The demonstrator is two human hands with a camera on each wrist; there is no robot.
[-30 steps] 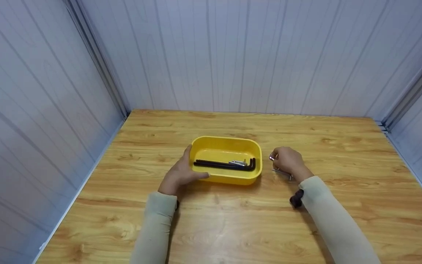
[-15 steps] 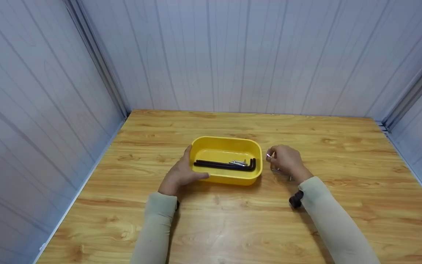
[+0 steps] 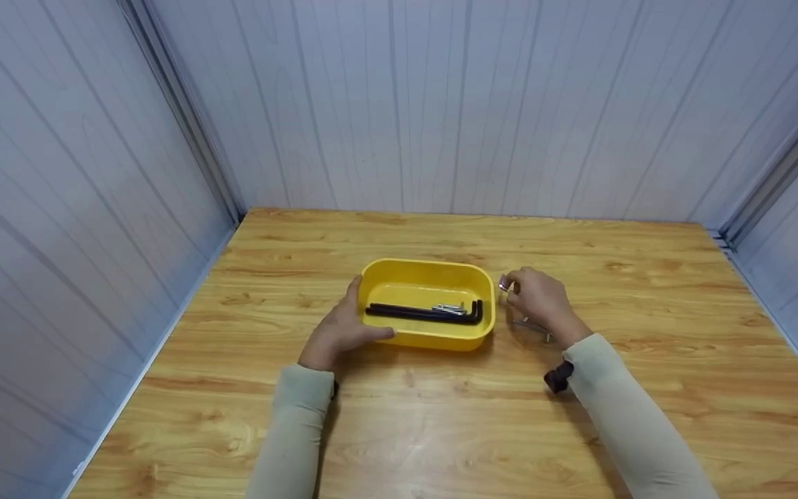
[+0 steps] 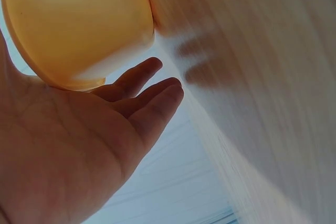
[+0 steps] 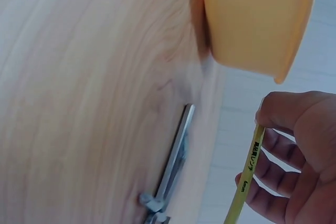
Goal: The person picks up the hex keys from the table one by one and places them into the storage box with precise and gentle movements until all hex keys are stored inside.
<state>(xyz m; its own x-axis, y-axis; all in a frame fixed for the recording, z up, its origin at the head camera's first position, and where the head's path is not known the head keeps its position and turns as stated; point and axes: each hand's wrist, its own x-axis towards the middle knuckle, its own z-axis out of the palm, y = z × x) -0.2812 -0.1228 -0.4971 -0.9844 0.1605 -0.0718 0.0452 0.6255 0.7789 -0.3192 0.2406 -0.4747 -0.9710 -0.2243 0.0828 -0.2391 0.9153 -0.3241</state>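
Observation:
A yellow plastic tray point(image 3: 433, 342) stands mid-table. Inside lie black hex keys point(image 3: 416, 314) and several small silver ones. My left hand point(image 3: 343, 327) rests against the tray's left end, fingers spread fairly straight and thumb along the front side. In the left wrist view, the palm point(image 4: 68, 145) meets the rim. Just right of the tray, my right hand point(image 3: 539, 298) pinches a shiny hex key point(image 5: 247, 177) between thumb and fingers. It looks yellow in the right wrist view and bears printing with "6mm". Below that hand, silver hex keys point(image 5: 176, 153) lie on the table.
The wood-grain table point(image 3: 413, 423) extends to a pale panelled wall point(image 3: 427, 104) at the back. More panels stand along the left point(image 3: 46, 229) and right sides. A dark wrist device point(image 3: 558, 376) sits at the right cuff.
My right hand has shifted slightly up and left towards the tray with the pinched hex key, uncovering more of the keys on the table. The left hand and tray stay put.

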